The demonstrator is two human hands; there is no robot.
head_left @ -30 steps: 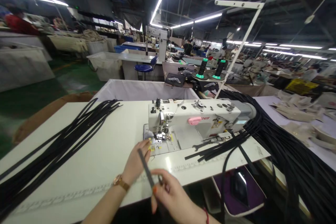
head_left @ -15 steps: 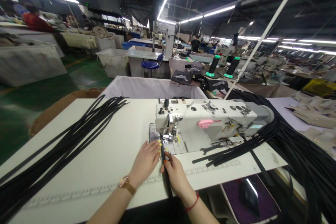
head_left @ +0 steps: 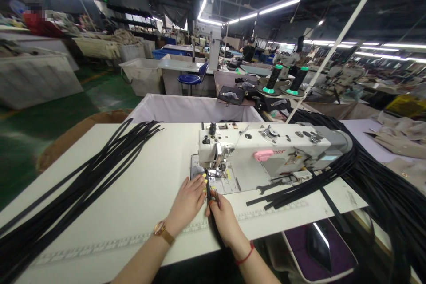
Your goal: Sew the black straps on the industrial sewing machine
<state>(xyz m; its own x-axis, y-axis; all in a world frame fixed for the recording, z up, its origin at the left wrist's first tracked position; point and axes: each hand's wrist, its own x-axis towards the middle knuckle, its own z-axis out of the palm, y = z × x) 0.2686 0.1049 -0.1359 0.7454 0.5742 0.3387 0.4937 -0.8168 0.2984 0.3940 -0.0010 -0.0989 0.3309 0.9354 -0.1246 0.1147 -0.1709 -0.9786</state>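
Observation:
A narrow black strap (head_left: 209, 188) runs from under the presser foot of the white sewing machine (head_left: 239, 144) toward me, over the table's front edge. My left hand (head_left: 189, 197) lies at its left side, fingertips pressed on it close to the foot. Lower down, my right hand (head_left: 223, 217) pinches the strap between thumb and fingers. Dark pointed blades, apparently thread snips (head_left: 217, 196), stick out of the right hand; their handles are hidden in the palm.
Black straps (head_left: 100, 164) lie bundled on the left of the table. More straps (head_left: 369, 177) drape behind and right of the machine. A wrench (head_left: 266, 187) lies by the machine bed, a printed ruler (head_left: 133, 240) along the front. A large white bin (head_left: 186, 108) stands behind the table.
The view has shifted slightly. Both hands keep their places on the strap near the presser foot, with hardly any visible movement.

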